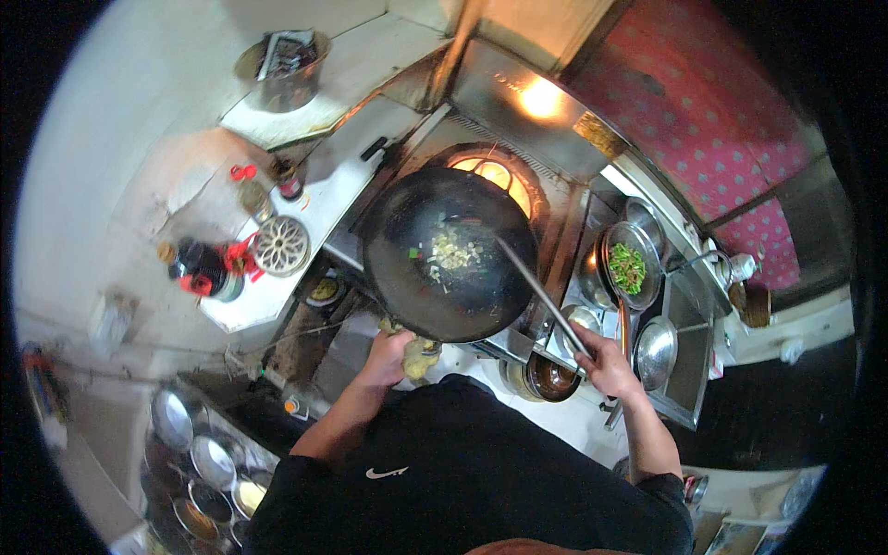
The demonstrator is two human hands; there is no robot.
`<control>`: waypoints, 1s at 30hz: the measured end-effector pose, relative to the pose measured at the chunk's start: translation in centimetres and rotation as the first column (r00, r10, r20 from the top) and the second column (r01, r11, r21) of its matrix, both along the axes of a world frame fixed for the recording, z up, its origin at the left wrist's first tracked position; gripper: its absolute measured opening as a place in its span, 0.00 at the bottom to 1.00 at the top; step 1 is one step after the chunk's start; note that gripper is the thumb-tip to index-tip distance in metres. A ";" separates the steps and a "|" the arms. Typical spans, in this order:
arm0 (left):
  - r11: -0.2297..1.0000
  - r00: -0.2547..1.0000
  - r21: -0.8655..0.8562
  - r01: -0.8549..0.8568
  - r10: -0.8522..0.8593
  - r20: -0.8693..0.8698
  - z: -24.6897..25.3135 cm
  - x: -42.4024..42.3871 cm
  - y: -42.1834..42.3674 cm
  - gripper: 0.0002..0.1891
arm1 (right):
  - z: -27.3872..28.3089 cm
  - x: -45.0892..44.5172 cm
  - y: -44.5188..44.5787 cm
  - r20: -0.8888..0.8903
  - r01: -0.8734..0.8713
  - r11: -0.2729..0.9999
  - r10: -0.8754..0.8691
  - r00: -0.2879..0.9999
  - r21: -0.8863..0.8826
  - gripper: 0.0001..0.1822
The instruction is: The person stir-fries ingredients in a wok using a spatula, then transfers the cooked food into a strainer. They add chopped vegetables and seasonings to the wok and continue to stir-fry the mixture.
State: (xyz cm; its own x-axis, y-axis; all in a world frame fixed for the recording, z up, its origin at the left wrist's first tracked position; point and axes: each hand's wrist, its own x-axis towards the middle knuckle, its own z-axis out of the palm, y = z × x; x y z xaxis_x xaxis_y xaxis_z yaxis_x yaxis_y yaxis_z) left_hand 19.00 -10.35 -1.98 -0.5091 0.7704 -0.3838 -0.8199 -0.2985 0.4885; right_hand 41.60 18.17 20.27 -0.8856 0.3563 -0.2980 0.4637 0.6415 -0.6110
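A large dark wok (402, 291) is tilted over the front of a lit burner (494, 177), whose flame shows past the wok's far edge. Chopped pale and green pieces (454, 251) lie in the bottom of the wok. My left hand (388, 357) grips the near side of the wok through a yellowish cloth (420, 357); the handle itself is hidden. In my right hand (605, 362) is the long metal handle of a ladle or spatula (538, 288). Its far end reaches into the wok, but the head is hard to make out.
To the right, a strainer of green vegetables (628, 269) sits on a metal pot, near a perforated metal bowl (655, 352). Bottles (208, 270) and a round lattice trivet (281, 245) stand on the left ledge. Several metal seasoning containers (211, 463) are at lower left.
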 end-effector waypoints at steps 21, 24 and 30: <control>0.365 0.293 -0.308 -0.879 0.922 0.254 7.0 24.8 -11.7 0.15 | 1.8 -8.0 3.7 -0.140 -0.353 0.835 0.325 0.935 -0.421 0.31; 0.230 0.146 -0.251 -0.940 0.938 0.314 8.2 25.3 -12.4 0.16 | 2.6 -12.5 -2.8 -0.198 -0.533 0.623 0.525 0.827 -0.572 0.34; 0.024 0.005 -0.072 -0.997 0.969 0.247 8.7 29.1 -18.1 0.20 | 3.4 -16.9 -27.9 -0.146 -0.562 0.090 0.921 0.361 -0.822 0.36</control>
